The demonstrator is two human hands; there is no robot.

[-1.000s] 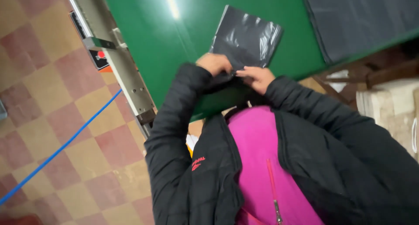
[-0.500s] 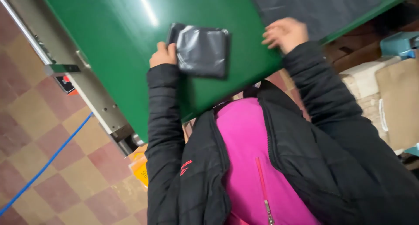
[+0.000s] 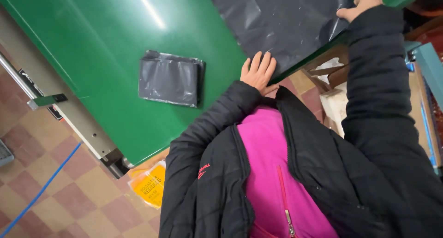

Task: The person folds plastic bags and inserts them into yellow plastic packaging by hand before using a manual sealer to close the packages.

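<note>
My left hand [image 3: 258, 72] lies flat and my right hand [image 3: 359, 6] seems to pinch the spread black bag [image 3: 281, 23]; the slick plastic could slide off the green table [image 3: 115, 44].

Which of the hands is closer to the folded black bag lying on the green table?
Left. The left hand rests at the table edge just right of the folded black bag, apart from it. The right hand is far off, on the large black sheet.

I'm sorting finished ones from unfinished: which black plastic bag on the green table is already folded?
The small bag lying alone left of the left hand is folded into a compact rectangle. The other bag lies spread flat, both hands on it.
</note>
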